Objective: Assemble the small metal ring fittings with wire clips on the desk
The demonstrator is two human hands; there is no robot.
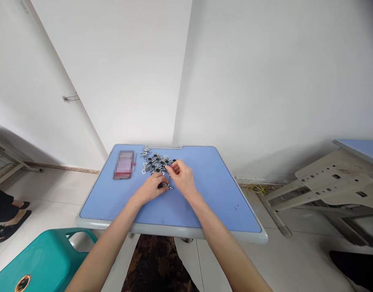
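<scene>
A pile of small metal parts with black round pieces lies toward the back of the blue table. Just in front of it, my left hand rests on the tabletop, fingers closed round one small metal part. My right hand is pinched above that part. From its fingertips a thin metal rod points down to the part; its upper end is hidden by the fingers, so its kind is unclear.
A phone with a blurred screen lies on the left, beside a thin tool with a red piece. A green stool stands at lower left. Another desk is to the right, white wall behind. A person's foot shows at left.
</scene>
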